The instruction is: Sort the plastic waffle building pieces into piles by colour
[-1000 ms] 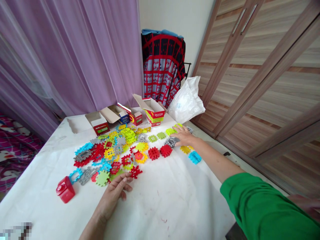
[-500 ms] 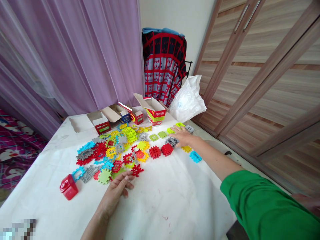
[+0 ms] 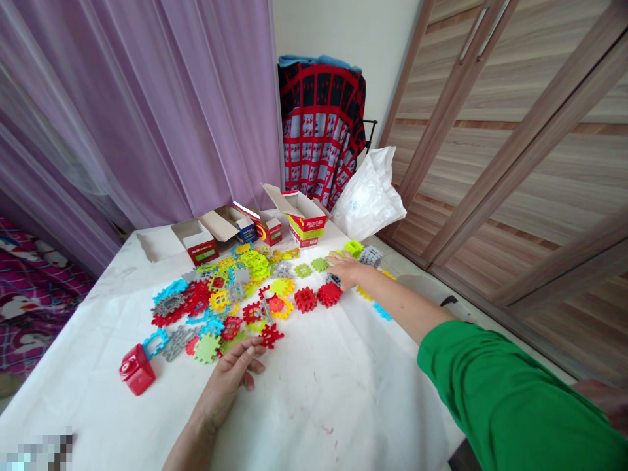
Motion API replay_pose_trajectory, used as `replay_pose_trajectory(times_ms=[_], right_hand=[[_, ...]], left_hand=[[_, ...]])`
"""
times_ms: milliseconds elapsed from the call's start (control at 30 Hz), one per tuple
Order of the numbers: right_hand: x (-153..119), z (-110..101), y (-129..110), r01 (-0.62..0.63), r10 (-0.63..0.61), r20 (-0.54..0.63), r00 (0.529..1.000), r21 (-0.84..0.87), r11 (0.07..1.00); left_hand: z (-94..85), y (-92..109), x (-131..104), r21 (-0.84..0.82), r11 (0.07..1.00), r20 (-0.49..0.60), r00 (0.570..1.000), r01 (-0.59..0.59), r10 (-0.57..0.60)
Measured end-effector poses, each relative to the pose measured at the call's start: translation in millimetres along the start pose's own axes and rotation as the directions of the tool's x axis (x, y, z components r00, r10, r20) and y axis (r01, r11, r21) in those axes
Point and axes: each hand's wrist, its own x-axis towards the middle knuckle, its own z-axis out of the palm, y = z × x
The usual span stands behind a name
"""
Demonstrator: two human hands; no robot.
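My right hand (image 3: pixel 344 269) reaches over the far right of the table, fingers stretched out and apart, between a light-green toothed piece (image 3: pixel 336 254) and a grey stack (image 3: pixel 333 280) that it partly covers. Whether it touches either one I cannot tell. Nearer the front, my left hand (image 3: pixel 238 366) rests loosely curled with its fingers apart and nothing seen in it. Its fingertips are beside a red toothed building piece (image 3: pixel 271 335). Red stacks (image 3: pixel 328 294) of such pieces stand left of my right hand. A mixed heap (image 3: pixel 216 301) of coloured pieces lies to the left.
Several open cardboard boxes (image 3: pixel 307 226) line the table's back edge. A white plastic bag (image 3: pixel 369 196) stands at the back right. On the left lies a red plastic block (image 3: pixel 137 369). Yellow and blue pieces (image 3: pixel 381 311) sit under my right forearm, near the table's right edge.
My right hand has shifted slightly left and toward me, uncovering the green piece and grey stack at the far right. My left hand has hardly moved.
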Motion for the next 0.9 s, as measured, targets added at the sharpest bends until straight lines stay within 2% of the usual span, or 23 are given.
replay_pose_trajectory(times_ms=[200, 367, 567, 667, 767, 833, 900], right_hand=[[0.9, 8.5, 10.3, -0.014, 0.014, -0.007, 1.0, 0.031, 0.999], [0.7, 8.0, 9.8, -0.045, 0.045, 0.015, 0.999, 0.044, 0.998], [-0.9, 10.9, 11.1, -0.063, 0.062, 0.006, 0.998, 0.123, 0.99], [-5.3, 8.4, 13.9, -0.07, 0.074, -0.019, 0.997, 0.149, 0.986], [-12.1, -3.9, 9.3, -0.077, 0.088, -0.075, 0.993, 0.142, 0.987], [-14.8, -17.0, -1.9, -0.048, 0.065, -0.135, 0.989, 0.126, 0.991], [-12.6, -31.6, -21.1, 0.021, 0.006, -0.214, 0.977, 0.123, 0.992]], left_hand=[[-1.2, -1.3, 0.8, 0.003, 1.0, 0.009, 1.0, 0.007, -0.007], [0.6, 0.6, -0.1, -0.01, 1.0, 0.012, 1.0, 0.004, -0.003], [-1.3, -0.3, -1.1, -0.143, 0.989, 0.031, 0.999, 0.023, -0.019], [-10.7, 1.7, -1.5, -0.278, 0.96, 0.051, 0.999, 0.022, -0.008], [-27.0, 7.1, -2.8, -0.409, 0.912, 0.01, 0.999, -0.026, 0.033], [-40.7, 11.4, -2.9, -0.478, 0.874, -0.066, 0.996, -0.084, 0.06], [-54.2, 14.9, -1.4, -0.529, 0.83, -0.19, 0.978, -0.174, 0.085]])
